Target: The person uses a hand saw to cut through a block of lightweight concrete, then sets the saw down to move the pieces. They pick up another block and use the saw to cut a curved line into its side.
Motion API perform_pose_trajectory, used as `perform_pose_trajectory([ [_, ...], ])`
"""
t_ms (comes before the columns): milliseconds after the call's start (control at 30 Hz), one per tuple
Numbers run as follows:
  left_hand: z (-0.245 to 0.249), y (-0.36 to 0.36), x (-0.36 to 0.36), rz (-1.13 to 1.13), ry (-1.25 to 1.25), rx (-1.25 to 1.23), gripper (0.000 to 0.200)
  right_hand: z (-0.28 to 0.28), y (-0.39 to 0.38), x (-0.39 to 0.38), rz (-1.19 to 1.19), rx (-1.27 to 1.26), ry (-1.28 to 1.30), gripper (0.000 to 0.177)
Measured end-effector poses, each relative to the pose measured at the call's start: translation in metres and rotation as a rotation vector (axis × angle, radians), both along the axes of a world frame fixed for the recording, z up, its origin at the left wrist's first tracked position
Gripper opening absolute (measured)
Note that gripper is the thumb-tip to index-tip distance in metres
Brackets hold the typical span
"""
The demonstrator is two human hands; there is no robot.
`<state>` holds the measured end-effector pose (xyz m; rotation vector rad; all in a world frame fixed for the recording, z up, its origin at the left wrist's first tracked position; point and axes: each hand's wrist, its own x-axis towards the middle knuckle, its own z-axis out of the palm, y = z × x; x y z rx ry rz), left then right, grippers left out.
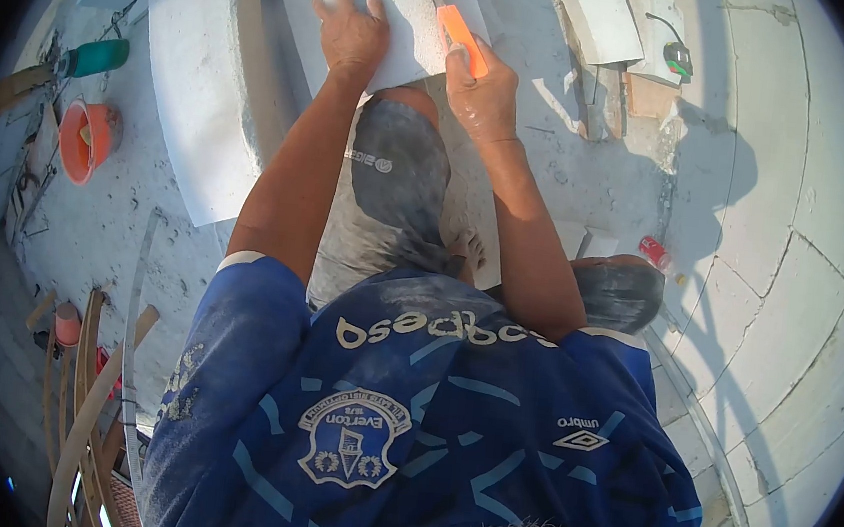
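My left hand (pixel 353 32) lies flat with spread fingers on a white block (pixel 411 47) at the top centre. My right hand (pixel 483 93) is closed around the handle of an orange-handled tool (pixel 461 41), held at the block's right edge. A thin dark strip runs up along that edge beyond the handle; whether it is the tool's blade is hard to make out. The block's near end is beside my dusty grey knee (pixel 397 151). Left of it stands a long white curved panel (pixel 194 63).
An orange bucket (pixel 88 142) and a green bottle (pixel 97 58) are at left. Several bent strips (pixel 88 405) stand lower left. A tape measure (pixel 678 60) lies on white pieces (pixel 604 18) upper right. A red can (pixel 655 252) rests near my other knee (pixel 620 291).
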<state>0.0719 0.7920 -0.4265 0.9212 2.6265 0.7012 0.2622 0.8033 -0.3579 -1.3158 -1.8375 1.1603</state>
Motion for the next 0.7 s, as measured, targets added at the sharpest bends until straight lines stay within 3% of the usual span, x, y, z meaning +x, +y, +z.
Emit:
perform_pose_trajectory([
  [67,-0.003,0.003,-0.003,0.007,-0.013,0.024,0.078,-0.031,-0.052,0.047,-0.070,0.156,0.071,0.034],
  [133,-0.007,0.006,-0.004,0.011,0.011,0.028,0.078,-0.014,-0.086,0.081,-0.033,0.159,0.066,0.036],
  [367,0.002,0.004,-0.005,0.026,-0.012,0.019,0.078,-0.009,0.005,-0.002,0.017,0.053,0.009,0.033],
  [533,-0.008,0.003,-0.002,0.006,-0.040,0.040,0.082,-0.016,-0.089,0.077,-0.065,0.165,0.067,0.035],
  [633,-0.010,0.003,-0.001,0.020,-0.022,0.052,0.082,-0.012,-0.084,0.077,-0.082,-0.079,0.019,0.037],
  [700,-0.007,0.004,-0.004,0.024,-0.027,0.023,0.082,-0.026,-0.075,0.059,-0.066,0.032,0.015,0.035],
])
